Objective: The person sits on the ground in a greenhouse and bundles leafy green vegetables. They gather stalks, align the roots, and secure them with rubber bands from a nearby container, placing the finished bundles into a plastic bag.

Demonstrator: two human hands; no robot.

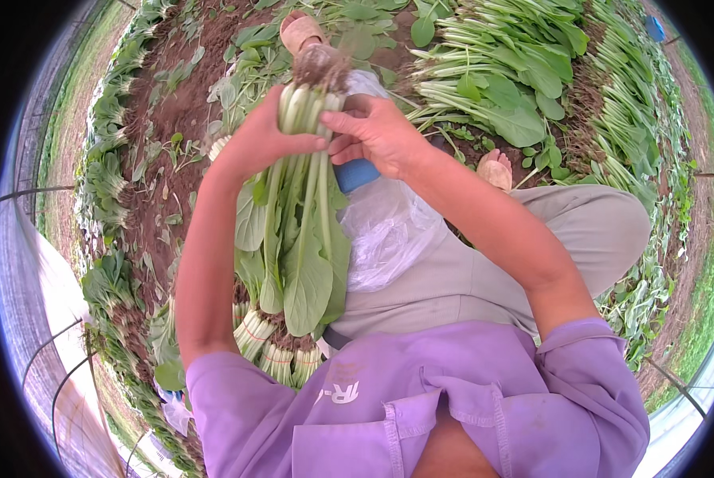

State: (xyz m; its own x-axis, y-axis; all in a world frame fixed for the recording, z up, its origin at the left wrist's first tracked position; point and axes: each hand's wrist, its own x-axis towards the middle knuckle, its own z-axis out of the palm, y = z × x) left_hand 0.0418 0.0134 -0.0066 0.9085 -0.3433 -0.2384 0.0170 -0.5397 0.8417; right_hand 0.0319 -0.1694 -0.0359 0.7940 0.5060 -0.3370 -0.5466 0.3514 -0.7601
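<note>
My left hand (270, 138) is wrapped around a bunch of leafy greens (300, 239), its thumb across the pale stems. Soil-covered roots (321, 66) point away from me, and the broad leaves hang down towards my lap. At the right side of the same bunch, my right hand (381, 134) has its thumb on the stems and its fingers curled beside them. Below the right hand, a blue object (357, 174) shows in part. Clear plastic sheeting (393, 239) lies over my leg.
Loose greens (494, 77) lie piled at upper right, with another row (626, 101) beyond. Bunches tied with red bands (276, 358) sit by my left side. More greens (109, 185) line the left edge of the brown soil (175, 107). Curved poles (46, 343) stand at the margin.
</note>
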